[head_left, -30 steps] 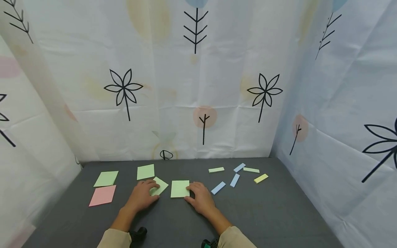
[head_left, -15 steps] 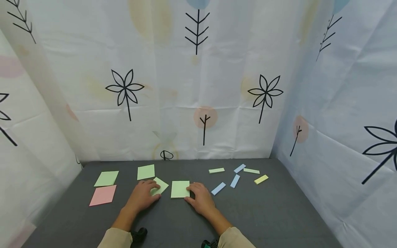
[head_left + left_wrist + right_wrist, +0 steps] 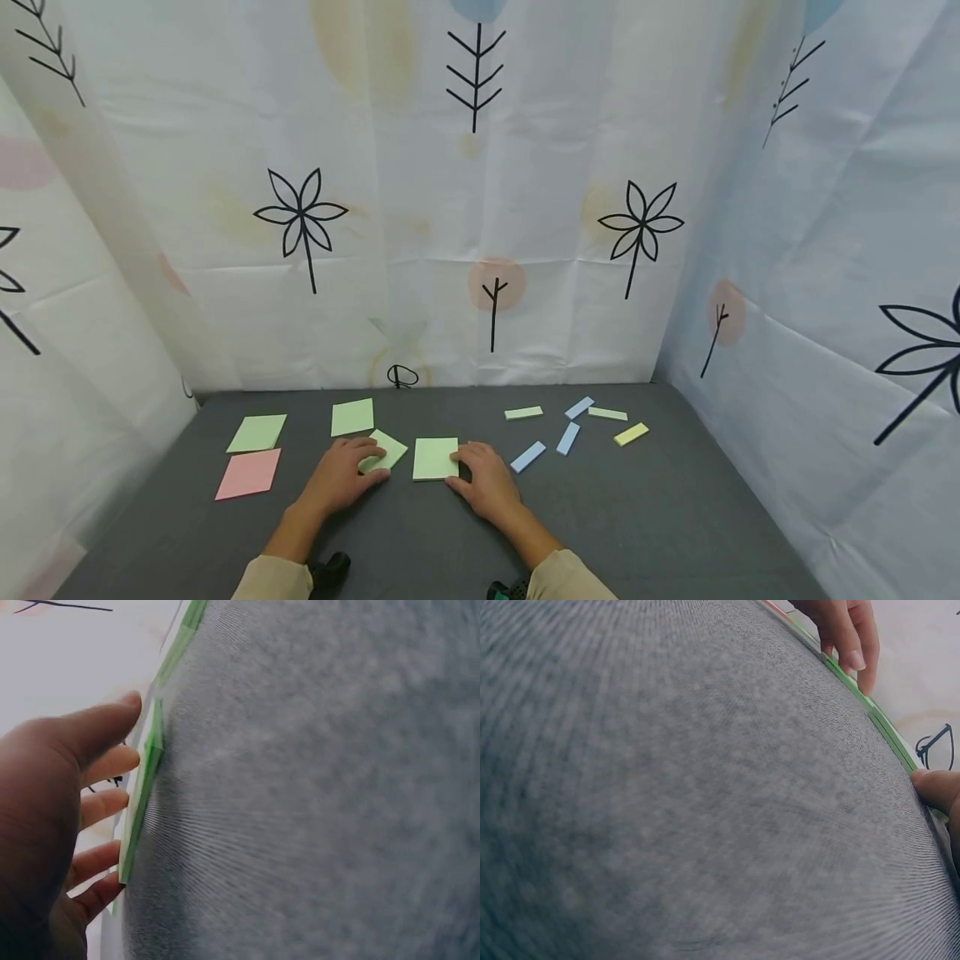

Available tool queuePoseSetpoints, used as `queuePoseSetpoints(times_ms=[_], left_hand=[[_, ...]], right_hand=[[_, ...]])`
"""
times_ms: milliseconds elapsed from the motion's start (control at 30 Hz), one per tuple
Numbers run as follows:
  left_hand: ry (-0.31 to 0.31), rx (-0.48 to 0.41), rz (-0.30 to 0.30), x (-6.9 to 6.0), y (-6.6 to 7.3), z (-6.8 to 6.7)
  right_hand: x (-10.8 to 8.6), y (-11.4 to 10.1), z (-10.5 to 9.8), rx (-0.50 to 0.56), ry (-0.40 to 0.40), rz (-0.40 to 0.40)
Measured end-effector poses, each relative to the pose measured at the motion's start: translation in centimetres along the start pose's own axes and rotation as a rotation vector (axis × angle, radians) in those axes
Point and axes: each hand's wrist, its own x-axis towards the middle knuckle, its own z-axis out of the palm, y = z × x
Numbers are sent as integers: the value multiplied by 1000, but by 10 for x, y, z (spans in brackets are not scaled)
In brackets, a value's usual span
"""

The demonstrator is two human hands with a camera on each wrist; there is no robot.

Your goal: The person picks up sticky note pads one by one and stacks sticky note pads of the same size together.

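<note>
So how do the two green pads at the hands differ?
In the head view, the left pad lies cornerwise; the right pad sits square. The left hand hides part of the left pad, the right hand just the right pad's edge. Both are pale green.

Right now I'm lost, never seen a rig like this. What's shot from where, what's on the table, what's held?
No robot here: just a person's bare left hand and right hand. The wide picture comes from a camera worn on the head, looking forward and down. The two close-ups come from cameras worn on the wrists, one per hand.

On the grey tabletop lie square sticky-note pads: a pink pad, a leftmost green pad, a rear green pad, an angled green pad that the left hand touches, and a square-on green pad whose right edge the right hand touches. Whether either is firmly gripped, I can't tell.

To the right are narrow strips: three blue strips, two green strips and a yellow strip.
</note>
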Motion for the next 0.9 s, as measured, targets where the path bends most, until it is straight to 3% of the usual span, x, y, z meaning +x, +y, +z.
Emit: queuePoseSetpoints(times_ms=[133,333,400,600,900], left_hand=[[17,-12,-71,-2,1,0],[16,145,-273,-8,5,-4],[10,159,-322,-10,7,-5],[42,143,-380,-10,9,-3],[175,-1,-421,-9,15,0]], right_hand=[[0,-1,0,1,-12,8],[0,-1,0,8,-20,25],[0,-2,-1,8,-19,27],[0,-2,-1,10,-11,26],[0,-1,0,24,-29,39]])
